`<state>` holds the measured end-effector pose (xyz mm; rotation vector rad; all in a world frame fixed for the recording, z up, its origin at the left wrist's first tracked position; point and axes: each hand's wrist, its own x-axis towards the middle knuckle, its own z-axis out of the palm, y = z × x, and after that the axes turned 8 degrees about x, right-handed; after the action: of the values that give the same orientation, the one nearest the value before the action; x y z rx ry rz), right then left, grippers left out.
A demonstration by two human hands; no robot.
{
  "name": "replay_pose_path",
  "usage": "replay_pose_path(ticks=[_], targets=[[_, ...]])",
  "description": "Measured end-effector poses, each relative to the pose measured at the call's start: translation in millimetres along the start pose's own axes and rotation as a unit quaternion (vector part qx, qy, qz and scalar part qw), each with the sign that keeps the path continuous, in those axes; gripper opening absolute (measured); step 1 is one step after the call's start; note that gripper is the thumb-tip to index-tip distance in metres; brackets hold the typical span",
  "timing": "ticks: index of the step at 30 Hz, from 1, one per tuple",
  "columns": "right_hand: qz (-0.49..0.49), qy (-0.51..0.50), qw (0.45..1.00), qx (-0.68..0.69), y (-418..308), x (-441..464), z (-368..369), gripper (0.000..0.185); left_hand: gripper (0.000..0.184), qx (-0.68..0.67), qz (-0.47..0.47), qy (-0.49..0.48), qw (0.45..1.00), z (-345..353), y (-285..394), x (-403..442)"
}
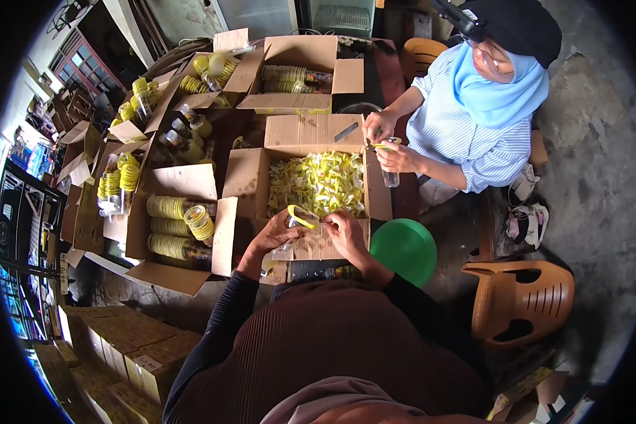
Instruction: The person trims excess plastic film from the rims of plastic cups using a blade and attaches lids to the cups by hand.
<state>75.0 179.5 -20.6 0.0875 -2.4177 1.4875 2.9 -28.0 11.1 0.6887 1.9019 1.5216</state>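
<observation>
Over the near side of the carton point(286, 131) of yellow scraps point(321, 184), our left hand point(274, 235) grips a yellow-banded clear container point(304, 220). Our right hand point(348, 237) has its fingers bunched beside it; we cannot tell if they pinch anything. Right of the carton, a co-worker point(473, 145) holds a clear bottle point(391, 177).

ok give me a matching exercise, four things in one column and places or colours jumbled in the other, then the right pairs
Things:
1. Clear container with a yellow rim
2. Yellow and white pieces
3. Round basin
4. Chair at the lower right

Places and colours:
A. Green
B. In the grasp of the wearer's left hand
C. Orange-brown
D. Heaped inside the open box in front of the wearer

Right pairs: 1-B, 2-D, 3-A, 4-C
</observation>
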Motion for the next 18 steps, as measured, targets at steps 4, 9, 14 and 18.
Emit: replay_pose_path(ticks=[4,9,14,18], targets=[[0.132,-0.049,0.970,0.198,47,15,12,0.017,0.054,0.028,0.020,0.058,0.998,6,-23,13],[0.151,-0.033,0.960,0.233,52,15,3,0.016,0.063,0.173,-0.015,0.176,0.969,11,-28,16],[0.049,-0.029,0.984,-0.169,36,-5,-13,0.015,0.059,0.218,0.055,0.205,0.953,2,-104,22],[-0.012,0.009,0.985,-0.172,40,-10,-15,0.017,0.082,0.240,0.079,0.172,0.952,-1,-68,12]])
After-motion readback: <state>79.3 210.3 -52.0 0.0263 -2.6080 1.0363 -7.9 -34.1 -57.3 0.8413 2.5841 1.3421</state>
